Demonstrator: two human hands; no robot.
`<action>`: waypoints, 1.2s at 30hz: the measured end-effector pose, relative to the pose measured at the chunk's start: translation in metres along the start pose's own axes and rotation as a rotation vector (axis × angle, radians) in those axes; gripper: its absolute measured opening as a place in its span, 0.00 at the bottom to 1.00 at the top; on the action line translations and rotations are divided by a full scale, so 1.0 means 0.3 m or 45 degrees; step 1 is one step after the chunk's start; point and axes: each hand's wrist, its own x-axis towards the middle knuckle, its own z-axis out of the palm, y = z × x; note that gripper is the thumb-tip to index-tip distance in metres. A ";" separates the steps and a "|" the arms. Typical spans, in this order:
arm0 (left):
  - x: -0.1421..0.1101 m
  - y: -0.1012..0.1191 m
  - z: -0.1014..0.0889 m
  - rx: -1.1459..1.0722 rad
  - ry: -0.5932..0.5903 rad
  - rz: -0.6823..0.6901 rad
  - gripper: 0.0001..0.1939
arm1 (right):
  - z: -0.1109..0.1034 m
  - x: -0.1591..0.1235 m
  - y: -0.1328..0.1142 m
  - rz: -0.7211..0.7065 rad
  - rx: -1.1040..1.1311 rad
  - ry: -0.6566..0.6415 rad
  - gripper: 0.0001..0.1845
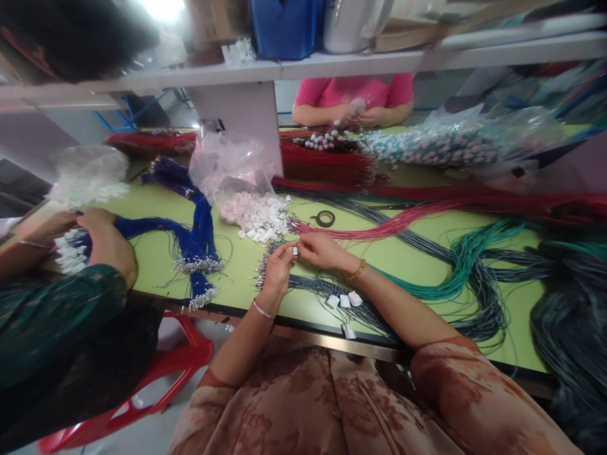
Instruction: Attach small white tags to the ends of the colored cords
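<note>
My left hand point(279, 267) and my right hand point(321, 249) meet over the green table point(403, 253), fingers pinched together around a small white connector point(295, 251) on thin dark wires point(327, 287). A pile of loose white connectors point(258, 217) lies just beyond my hands. Three finished white connectors point(344, 300) rest on the wires under my right forearm. Red wires point(379, 227) run off to the right from beside the pile.
A person in green at the left handles blue wires point(199, 234) with white connectors. A person in pink point(353, 101) works across the table. Green and dark wire bundles point(474, 265) cover the right side. A red plastic stool point(156, 373) stands below left. Shelf above.
</note>
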 end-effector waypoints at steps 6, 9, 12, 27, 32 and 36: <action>0.004 -0.013 0.006 0.067 0.012 0.038 0.12 | -0.002 -0.007 -0.030 0.019 -0.265 -0.064 0.11; 0.001 -0.018 0.006 0.121 0.009 0.042 0.12 | -0.032 -0.014 -0.049 0.078 -0.318 -0.048 0.13; -0.003 -0.013 0.003 0.140 0.025 0.017 0.12 | -0.099 -0.087 -0.087 0.019 -0.340 0.084 0.21; 0.025 -0.049 0.038 0.641 -0.063 0.208 0.08 | -0.082 -0.619 0.180 0.025 -0.587 0.049 0.33; 0.067 -0.011 0.079 0.744 -0.020 0.345 0.07 | -0.167 -0.460 0.283 -0.122 -0.616 0.019 0.29; -0.057 0.028 0.127 0.968 -0.240 0.736 0.09 | -0.205 -0.439 0.286 -0.194 -0.448 -0.075 0.37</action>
